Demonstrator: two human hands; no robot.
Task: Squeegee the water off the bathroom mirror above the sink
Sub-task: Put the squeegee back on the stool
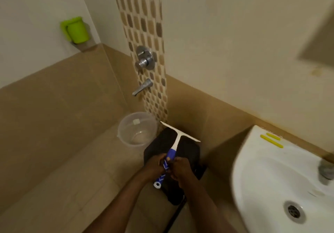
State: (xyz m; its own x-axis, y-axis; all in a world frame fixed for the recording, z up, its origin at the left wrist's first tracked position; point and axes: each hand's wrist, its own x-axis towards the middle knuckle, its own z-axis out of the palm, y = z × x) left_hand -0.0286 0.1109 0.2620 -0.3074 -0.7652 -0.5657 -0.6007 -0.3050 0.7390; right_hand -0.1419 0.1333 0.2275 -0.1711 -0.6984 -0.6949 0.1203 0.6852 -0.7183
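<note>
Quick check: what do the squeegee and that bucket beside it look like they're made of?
Squeegee: looks like matte white plastic, with a blue patterned handle, possibly rubbery; both hands grip it. Blade edge material unclear. Bucket: clear glossy plastic; the floor shows through it.

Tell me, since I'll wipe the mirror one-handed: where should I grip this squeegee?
Grip the blue handle mid-length, coming from its free ringed end, the side nearest you. The squeegee is T-shaped: the white blade crosses the far end, so that end stays clear. Both the left hand and right hand already hold it there.
</note>
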